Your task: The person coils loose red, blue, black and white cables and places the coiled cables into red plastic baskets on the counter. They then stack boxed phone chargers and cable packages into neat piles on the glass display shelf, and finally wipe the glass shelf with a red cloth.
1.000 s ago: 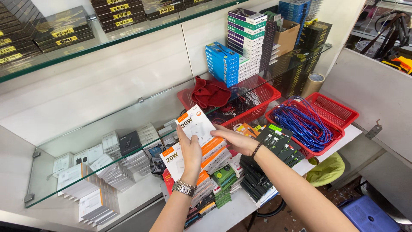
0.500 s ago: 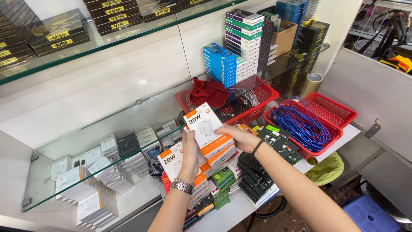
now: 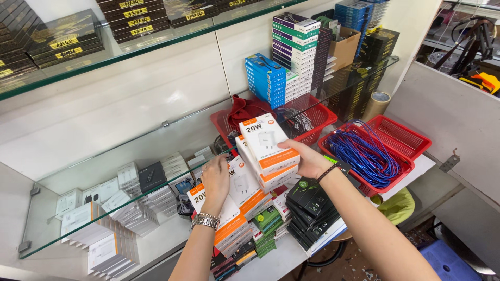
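Head view, single entry. A white-and-orange charger box (image 3: 268, 143) is recorded topmost on a leaning stack of like boxes (image 3: 245, 187), above the white bench (image 3: 281, 260) and in front of a glass shelf (image 3: 104, 208). The right hand (image 3: 307, 158) is closed on the top box, its grip set at the box's right edge near the orange end, fingers under and thumb along the side. The left hand (image 3: 216, 182), with a metal wristwatch (image 3: 204, 221) on the wrist, is laid flat with loosely spread fingers against the left face of the lower boxes; nothing is enclosed by it, so it is judged to be steadying rather than gripping. The top box lies immediately left of the right hand and up and to the right of the left hand; the right hand is the nearer. Its long axis is noted as running from upper left to lower right, white face tilted up toward the camera, orange end pointing down toward the right hand. Adjoining items: black-and-green boxes (image 3: 307, 200) just below the right wrist; a red basket (image 3: 396, 138) holding blue cables (image 3: 364, 153) to the right; a further red basket (image 3: 312, 112) behind; stacked blue boxes (image 3: 265, 78) against the wall.
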